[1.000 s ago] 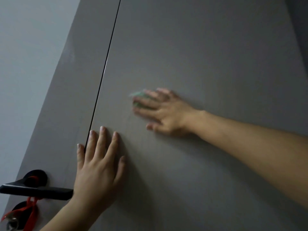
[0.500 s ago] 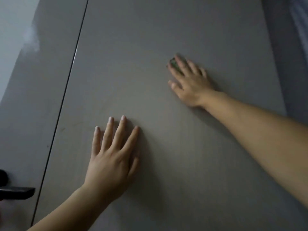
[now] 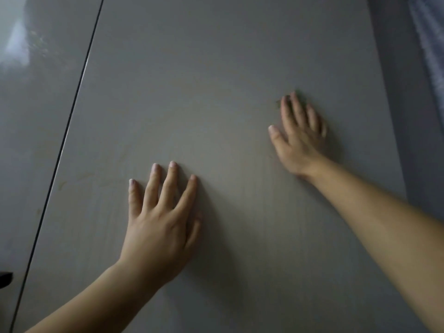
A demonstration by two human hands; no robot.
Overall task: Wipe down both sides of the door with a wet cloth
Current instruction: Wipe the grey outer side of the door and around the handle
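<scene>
At the far left edge, only the dark tip of a door handle (image 3: 5, 279) shows. Above it a glossy grey side panel (image 3: 36, 104) carries a pale reflection near its top. A thin dark seam (image 3: 72, 111) slants down between this panel and the broad grey door (image 3: 216, 80), which fills most of the view.

The left hand (image 3: 161, 227) lies flat on the lower middle of the door, palm down, fingers straight and slightly spread, holding nothing. Well apart from it, up and to the right, the right hand (image 3: 300, 138) is also flat against the door with fingers extended; it is blurred. The cloth (image 3: 278, 103) is almost wholly hidden beneath it, with only a dark sliver visible at the fingertips, pressed to the door's surface. Beyond the door's right edge runs a darker strip (image 3: 408, 116).
</scene>
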